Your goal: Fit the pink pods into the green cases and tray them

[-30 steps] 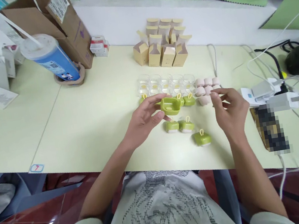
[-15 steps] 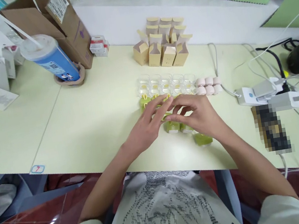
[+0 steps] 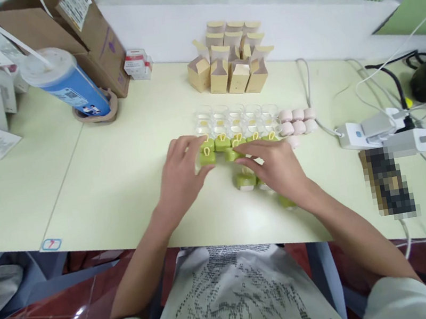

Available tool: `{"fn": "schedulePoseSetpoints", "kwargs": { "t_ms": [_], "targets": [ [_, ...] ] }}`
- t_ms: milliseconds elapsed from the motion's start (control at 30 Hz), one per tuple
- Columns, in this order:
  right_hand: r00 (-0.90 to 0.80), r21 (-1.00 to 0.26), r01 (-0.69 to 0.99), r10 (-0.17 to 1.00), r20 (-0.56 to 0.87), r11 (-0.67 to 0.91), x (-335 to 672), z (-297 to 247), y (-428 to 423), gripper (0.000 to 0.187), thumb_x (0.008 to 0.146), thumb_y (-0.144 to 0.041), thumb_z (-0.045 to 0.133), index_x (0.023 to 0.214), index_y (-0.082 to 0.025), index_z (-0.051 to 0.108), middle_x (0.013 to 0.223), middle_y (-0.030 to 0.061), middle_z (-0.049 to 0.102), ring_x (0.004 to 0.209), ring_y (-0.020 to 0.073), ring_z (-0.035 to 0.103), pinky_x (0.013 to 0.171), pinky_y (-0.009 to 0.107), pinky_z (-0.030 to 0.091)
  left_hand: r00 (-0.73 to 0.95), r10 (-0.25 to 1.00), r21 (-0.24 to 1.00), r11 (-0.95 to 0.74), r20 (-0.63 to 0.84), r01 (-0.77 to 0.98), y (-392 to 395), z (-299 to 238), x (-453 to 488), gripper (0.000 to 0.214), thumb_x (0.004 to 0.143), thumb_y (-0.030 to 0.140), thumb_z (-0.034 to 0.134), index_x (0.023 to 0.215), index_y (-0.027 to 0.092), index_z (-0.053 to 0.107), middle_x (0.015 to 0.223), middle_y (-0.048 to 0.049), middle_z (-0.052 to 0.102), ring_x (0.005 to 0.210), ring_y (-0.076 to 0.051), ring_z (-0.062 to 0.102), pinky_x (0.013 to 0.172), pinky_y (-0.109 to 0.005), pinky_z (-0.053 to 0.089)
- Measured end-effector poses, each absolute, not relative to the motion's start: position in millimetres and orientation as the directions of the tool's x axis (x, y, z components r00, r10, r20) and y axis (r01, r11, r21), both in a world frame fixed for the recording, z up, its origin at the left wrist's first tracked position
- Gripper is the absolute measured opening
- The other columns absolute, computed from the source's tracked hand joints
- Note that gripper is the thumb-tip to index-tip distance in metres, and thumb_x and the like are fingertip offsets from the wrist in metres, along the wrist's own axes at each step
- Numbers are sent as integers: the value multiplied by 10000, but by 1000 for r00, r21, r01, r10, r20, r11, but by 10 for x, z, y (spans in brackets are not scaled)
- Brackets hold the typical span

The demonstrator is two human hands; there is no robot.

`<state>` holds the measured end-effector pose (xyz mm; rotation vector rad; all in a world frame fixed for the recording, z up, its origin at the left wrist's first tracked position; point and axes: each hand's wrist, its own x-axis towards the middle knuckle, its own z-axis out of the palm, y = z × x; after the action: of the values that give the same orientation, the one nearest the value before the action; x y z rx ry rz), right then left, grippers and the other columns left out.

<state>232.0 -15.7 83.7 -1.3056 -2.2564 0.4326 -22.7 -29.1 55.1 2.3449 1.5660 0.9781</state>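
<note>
Small glossy green cases with yellow loops on top stand in a row on the table. My left hand (image 3: 182, 172) is at the row's left end, thumb and fingers apart on either side of a green case (image 3: 207, 156); whether they touch it I cannot tell. My right hand (image 3: 278, 162) pinches another green case (image 3: 231, 154) just in front of the row. Nearer me, more green cases (image 3: 245, 181) lie partly hidden under my right hand. Clear plastic cups (image 3: 236, 121) with yellow spots are lined up directly behind the green row.
Pink round pieces (image 3: 299, 127) sit right of the cups. Open kraft boxes (image 3: 239, 77) stand at the back. To the left are a blue drink cup (image 3: 79, 92) and a cardboard carton (image 3: 109, 63). A power strip (image 3: 355, 137) with tangled cables lies right.
My hands have moved apart. My left hand has shifted left to the row's end, opening its fingers; my right hand now shows a green case at its fingertips.
</note>
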Motion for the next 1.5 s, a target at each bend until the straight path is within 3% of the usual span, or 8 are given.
{"fn": "schedulePoseSetpoints", "kwargs": {
  "t_ms": [133, 300, 600, 1033, 1233, 1367, 1433, 1500],
  "targets": [
    [-448, -272, 850, 890, 81, 452, 2158, 750, -137, 231, 1107, -198, 738, 1268, -186, 903, 1324, 135, 888, 1126, 359, 866, 844, 435, 635, 96, 994, 581, -107, 50, 807, -230, 621, -365, 563, 885, 184, 997, 1370, 198, 711, 1187, -80, 826, 983, -254, 801, 911, -412, 677],
    [-468, -158, 872, 884, 12, 464, 2006, 654, -143, 242, 1139, -187, 675, 1250, -204, 888, 1343, 122, 875, 1096, 319, 839, 752, 378, 520, 72, 986, 553, 22, -148, 833, -196, 659, -264, 528, 964, 215, 936, 1420, 225, 670, 1158, -64, 875, 1050, -279, 846, 975, -416, 644],
    [-443, -120, 887, 895, 52, 446, 1964, 602, -181, 243, 1139, -188, 640, 1281, -190, 837, 1396, 168, 794, 999, 281, 816, 611, 342, 398, 100, 993, 506, -55, -62, 861, -214, 569, -212, 568, 1012, 126, 835, 1501, 255, 578, 1191, -67, 895, 1120, -331, 866, 910, -415, 637],
    [-396, -128, 910, 918, 5, 393, 1921, 613, -172, 244, 1141, -226, 669, 1339, -155, 792, 1396, 193, 753, 946, 273, 780, 609, 354, 411, 107, 990, 496, -47, -94, 867, -221, 587, -234, 594, 1032, 140, 809, 1554, 232, 541, 1244, -81, 881, 1153, -341, 854, 954, -442, 633],
    [-392, -198, 890, 911, 130, 411, 2028, 625, -190, 241, 1145, -315, 701, 1315, -170, 793, 1343, 174, 784, 864, 261, 767, 607, 357, 458, 99, 993, 488, -53, -69, 871, -262, 588, -250, 584, 1021, 159, 832, 1531, 239, 557, 1235, -89, 879, 1092, -316, 861, 897, -401, 638],
    [-443, -315, 788, 843, 305, 528, 2390, 795, -304, 268, 1173, -413, 665, 1217, -187, 802, 1226, 139, 818, 977, 281, 783, 734, 385, 584, 72, 996, 468, -91, 58, 879, -343, 631, -311, 576, 1003, 191, 865, 1512, 240, 602, 1243, -89, 868, 1073, -299, 851, 869, -387, 639],
    [-555, -291, 726, 780, 288, 623, 2542, 840, -392, 248, 1111, -387, 772, 1239, -177, 806, 1205, 138, 833, 1071, 329, 753, 876, 455, 636, 101, 985, 512, -160, 140, 844, -372, 663, -314, 535, 1001, 169, 847, 1489, 246, 641, 1201, -64, 869, 1028, -262, 843, 861, -370, 645],
    [-646, -216, 699, 731, 220, 682, 2594, 813, -482, 380, 1024, -317, 875, 1349, -139, 793, 1281, 159, 838, 1141, 380, 699, 986, 540, 640, 158, 964, 573, -254, 212, 779, -389, 689, -274, 447, 1024, 160, 794, 1449, 242, 684, 1136, -43, 871, 977, -222, 833, 850, -342, 650]
  ]
}}
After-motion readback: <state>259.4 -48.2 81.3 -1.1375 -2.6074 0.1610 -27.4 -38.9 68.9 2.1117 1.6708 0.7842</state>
